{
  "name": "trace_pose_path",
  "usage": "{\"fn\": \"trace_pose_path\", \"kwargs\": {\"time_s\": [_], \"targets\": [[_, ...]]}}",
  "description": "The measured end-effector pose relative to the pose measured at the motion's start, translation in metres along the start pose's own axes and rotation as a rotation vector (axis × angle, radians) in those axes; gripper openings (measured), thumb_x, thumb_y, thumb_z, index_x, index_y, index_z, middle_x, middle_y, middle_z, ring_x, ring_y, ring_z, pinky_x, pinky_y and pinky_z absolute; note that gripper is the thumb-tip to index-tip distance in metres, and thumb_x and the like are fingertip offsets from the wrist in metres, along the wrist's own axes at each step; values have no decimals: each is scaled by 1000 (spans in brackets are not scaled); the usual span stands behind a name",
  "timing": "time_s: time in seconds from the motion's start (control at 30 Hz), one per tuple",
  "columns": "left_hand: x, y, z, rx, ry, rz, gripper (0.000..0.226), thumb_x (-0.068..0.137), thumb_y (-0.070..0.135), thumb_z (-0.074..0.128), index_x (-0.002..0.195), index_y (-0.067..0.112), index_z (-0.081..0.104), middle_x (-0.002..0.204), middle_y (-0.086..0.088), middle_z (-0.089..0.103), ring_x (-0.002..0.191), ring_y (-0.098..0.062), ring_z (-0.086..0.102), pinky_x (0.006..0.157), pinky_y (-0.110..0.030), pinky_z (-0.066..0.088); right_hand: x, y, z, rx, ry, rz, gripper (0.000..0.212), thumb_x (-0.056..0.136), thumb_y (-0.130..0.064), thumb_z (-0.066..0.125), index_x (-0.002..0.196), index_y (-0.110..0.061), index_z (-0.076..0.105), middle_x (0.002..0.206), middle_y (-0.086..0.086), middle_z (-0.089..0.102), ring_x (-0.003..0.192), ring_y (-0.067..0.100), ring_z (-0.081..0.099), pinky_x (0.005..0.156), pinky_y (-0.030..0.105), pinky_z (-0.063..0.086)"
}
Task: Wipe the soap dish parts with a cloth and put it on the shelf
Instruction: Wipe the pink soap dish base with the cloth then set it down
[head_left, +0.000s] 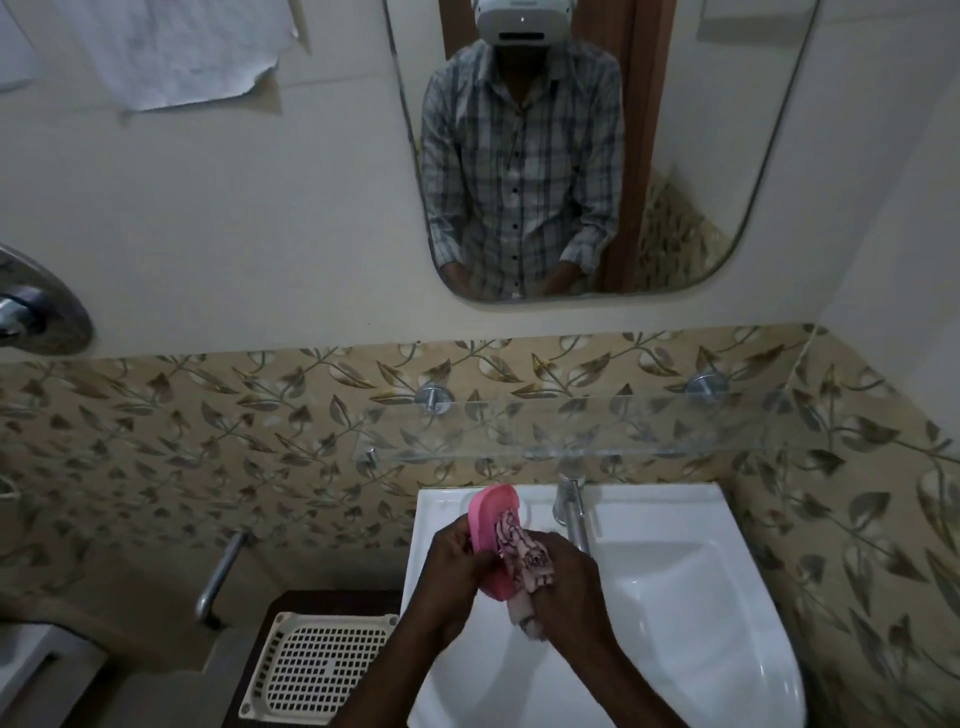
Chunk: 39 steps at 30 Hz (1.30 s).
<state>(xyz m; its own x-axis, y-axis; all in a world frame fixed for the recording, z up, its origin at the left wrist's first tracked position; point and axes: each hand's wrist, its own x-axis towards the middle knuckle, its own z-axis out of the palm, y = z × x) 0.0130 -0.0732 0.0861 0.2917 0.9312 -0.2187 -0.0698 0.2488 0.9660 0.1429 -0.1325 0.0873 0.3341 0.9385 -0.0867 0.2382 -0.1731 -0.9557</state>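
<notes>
Lower half of pink soap dish (491, 508) hidden behind cloth (525, 562), left hand (449, 571).

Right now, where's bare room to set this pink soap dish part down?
Clear glass shelf: bare end to end. White sink rim right of the chrome tap: free. Crowded left of it: left hand and right hand hold pink dish part and patterned cloth.

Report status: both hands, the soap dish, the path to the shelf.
Left hand grips pink soap dish part over sink. Right hand presses cloth against it. Tap rises beside hands, under glass shelf.
</notes>
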Motion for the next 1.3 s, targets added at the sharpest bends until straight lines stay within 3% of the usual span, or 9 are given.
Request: {"fn": "trace_pose_path", "kwargs": {"time_s": [0.1,0.27,0.37,0.47,0.67,0.9,1.03,1.17,1.3], "targets": [[-1,-9,-5,-241,75,-92,55,82,-25,42,120,6,65,110,-21,73,104,-37,67,91,-47,56,9,5,-19,-82,218,-151,27,82,-12,58,101,-24,73,79,-4,76,68,5,71,57,13,54],[-2,-17,9,-488,61,-82,53,81,-24,40,128,-6,57,119,-33,66,107,-42,64,90,-44,59,0,22,-15,-478,-52,-484,57,75,6,60,129,-13,65,135,1,61,128,13,52,106,28,45],[3,-22,3,-547,164,-121,54,82,-26,36,131,-8,50,113,-29,63,102,-40,60,83,-45,60,6,30,-35,-477,-218,-291,43,82,0,57,112,-27,71,95,-15,76,87,0,71,75,14,54],[4,-26,9,-612,210,-138,54,83,-26,37,131,-5,50,106,-22,63,98,-31,58,86,-42,57,7,21,-42,-215,-40,17,23,90,-2,51,78,-13,67,49,4,65,37,16,62,37,23,45],[23,-25,20,-704,245,-84,54,85,-22,39,133,0,50,119,-22,58,112,-35,53,100,-50,44,-21,21,-41,-84,-58,86,15,89,-26,69,82,-38,76,69,-19,76,65,-10,69,54,13,54],[44,-18,91,253,-84,149,27,85,18,57,106,28,71,100,-8,76,84,-12,69,70,-26,55,-5,89,-106,165,292,463,40,84,-57,65,99,-22,77,81,5,79,76,27,76,76,49,62],[86,-33,172,720,-275,290,44,100,32,51,143,23,48,135,-9,61,110,-14,62,78,-14,43,14,110,-127,254,409,532,40,85,-53,66,84,-15,78,66,6,77,59,26,75,61,40,62],[126,-78,219,961,-422,192,54,104,14,37,156,18,25,164,-13,23,145,-29,34,119,-39,23,31,134,-146,209,508,616,25,87,-25,73,100,-5,76,73,8,73,61,27,67,71,33,57],[150,-134,205,1321,-321,258,57,101,-6,25,156,5,16,166,-17,7,154,-32,2,124,-55,2,29,154,-157,96,483,654,39,83,-16,78,116,3,69,115,23,69,103,35,63,89,31,43]]}}
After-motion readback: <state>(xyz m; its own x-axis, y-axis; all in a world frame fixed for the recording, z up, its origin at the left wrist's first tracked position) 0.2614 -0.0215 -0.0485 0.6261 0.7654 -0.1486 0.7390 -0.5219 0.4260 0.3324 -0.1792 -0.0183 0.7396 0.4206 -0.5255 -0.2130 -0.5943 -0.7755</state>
